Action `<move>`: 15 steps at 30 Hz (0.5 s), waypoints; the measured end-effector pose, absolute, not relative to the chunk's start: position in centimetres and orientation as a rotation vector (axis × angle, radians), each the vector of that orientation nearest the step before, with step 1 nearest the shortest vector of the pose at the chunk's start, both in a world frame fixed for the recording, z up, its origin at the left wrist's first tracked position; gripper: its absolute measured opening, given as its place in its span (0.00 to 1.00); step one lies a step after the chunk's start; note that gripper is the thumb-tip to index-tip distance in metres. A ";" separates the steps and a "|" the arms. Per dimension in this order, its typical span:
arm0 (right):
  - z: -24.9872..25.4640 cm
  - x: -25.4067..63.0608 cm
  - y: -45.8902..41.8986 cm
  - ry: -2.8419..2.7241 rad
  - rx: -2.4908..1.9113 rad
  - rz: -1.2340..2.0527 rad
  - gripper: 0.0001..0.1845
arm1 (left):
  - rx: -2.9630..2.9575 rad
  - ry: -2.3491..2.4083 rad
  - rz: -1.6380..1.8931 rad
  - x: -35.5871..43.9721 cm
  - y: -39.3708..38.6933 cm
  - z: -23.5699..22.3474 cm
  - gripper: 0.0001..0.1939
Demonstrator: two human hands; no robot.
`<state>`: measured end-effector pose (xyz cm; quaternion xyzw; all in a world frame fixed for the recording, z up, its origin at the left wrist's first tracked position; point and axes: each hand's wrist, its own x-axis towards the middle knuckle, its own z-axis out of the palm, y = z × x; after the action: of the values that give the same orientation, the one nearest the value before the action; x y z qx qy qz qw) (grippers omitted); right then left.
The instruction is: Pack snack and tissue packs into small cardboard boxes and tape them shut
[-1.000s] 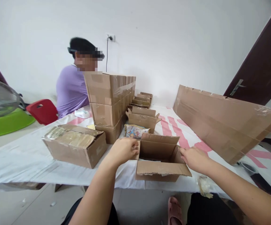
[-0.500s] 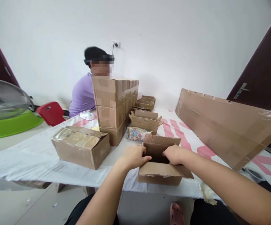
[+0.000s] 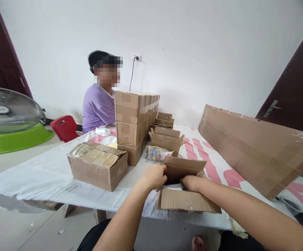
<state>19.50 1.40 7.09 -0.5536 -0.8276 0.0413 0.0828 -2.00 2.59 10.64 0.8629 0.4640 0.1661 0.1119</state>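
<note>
An open cardboard box [image 3: 189, 201] stands at the table's near edge, its front flap folded outward and its back flap upright. My left hand [image 3: 154, 177] is closed around the box's left side, fingers curled over the rim. My right hand [image 3: 192, 182] reaches down into the box at the right; its fingertips are hidden inside. Between the hands, a whitish item [image 3: 174, 187] shows in the box, too little of it visible to name. Just behind the box lies a printed plastic packet [image 3: 158, 153].
A taped box [image 3: 91, 170] sits to the left, beside a tall stack of boxes [image 3: 127, 134]. More open boxes [image 3: 167, 141] line up behind. A large cardboard sheet [image 3: 253, 146] stands at the right. Across the table sits a person in a purple shirt [image 3: 96, 106].
My right hand has gone deeper into the box. The box appears tipped slightly toward me, and a whitish item now shows inside. The view has shifted a little left.
</note>
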 end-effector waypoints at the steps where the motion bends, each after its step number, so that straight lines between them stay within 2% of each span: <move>1: 7.6 19.7 1.2 -2.510 -1.676 0.172 0.12 | 2.527 1.375 0.496 -2.0 2.7 10.7 0.13; 7: 12.6 19.4 0.7 -2.480 -1.660 0.227 0.25 | 2.420 1.554 0.646 -3.4 4.4 10.4 0.18; 10: 14.9 19.9 1.1 -2.373 -1.610 0.195 0.25 | 2.309 1.665 0.763 -5.1 6.0 10.1 0.17; 15: 15.9 21.5 2.9 -1.886 -1.475 0.373 0.24 | 2.126 1.726 1.141 -6.7 7.7 10.7 0.18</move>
<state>21.51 2.91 15.92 -0.5699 -0.7288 0.1440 0.3513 -6.74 7.74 10.74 0.7140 0.5795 0.3832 0.0873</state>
